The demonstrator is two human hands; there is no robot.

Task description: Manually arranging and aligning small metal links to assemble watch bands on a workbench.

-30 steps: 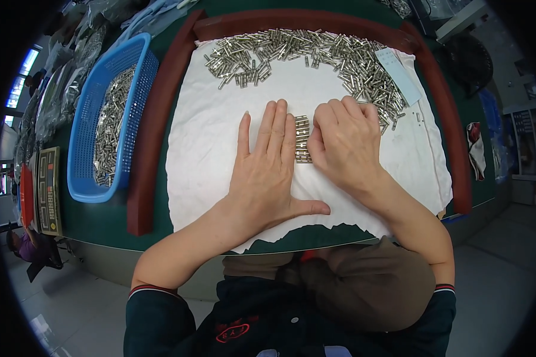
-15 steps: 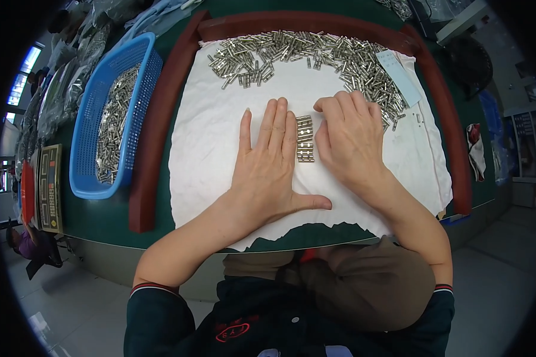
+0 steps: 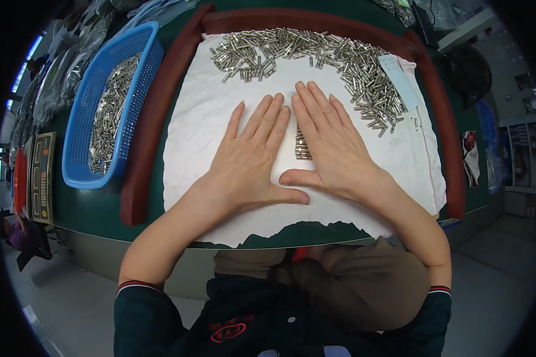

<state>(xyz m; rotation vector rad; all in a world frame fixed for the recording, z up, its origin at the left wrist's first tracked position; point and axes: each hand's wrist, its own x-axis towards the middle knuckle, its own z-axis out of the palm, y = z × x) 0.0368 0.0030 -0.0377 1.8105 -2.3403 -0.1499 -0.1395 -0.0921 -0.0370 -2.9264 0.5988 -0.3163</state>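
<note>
The left hand (image 3: 247, 163) was flat with fingers spread, gripping nothing; the right hand (image 3: 342, 152), likewise outstretched and holding nothing, partly covered a row of metal pins (image 3: 302, 149) on the white cloth (image 3: 196, 149). Whether it pressed on them could not be told. The pins looked light, rigid, probably slick and prone to rolling, best pinched around mid-length. Beyond lay a loose heap of similar pins (image 3: 372, 83), then the red-brown frame (image 3: 309, 19).

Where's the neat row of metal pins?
In the head view, the pin row lies on the white cloth between the left hand and right hand, which partly hides it.
</note>
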